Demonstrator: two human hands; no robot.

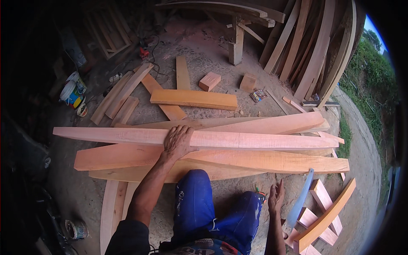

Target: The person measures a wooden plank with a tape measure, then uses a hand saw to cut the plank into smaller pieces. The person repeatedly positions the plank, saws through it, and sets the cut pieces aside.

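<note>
My left hand (178, 140) grips a long pale pink board (263, 140) from above, fingers curled over it; a thin line crosses that board right of the middle. Beneath it lie crossed, curved boards (110, 157). My right hand (276, 195) is in the air near the right knee, fingers extended, holding nothing. To its right a blue hand saw (299, 199) slants up toward the boards' edge, its handle partly hidden by my forearm.
Loose planks (204, 98), wood blocks (209, 80), a red power tool (143, 53) and buckets (70, 91) lie ahead and left. Tall boards (318, 46) lean at back right, near a post (236, 51). Short offcuts (323, 199) lie at lower right.
</note>
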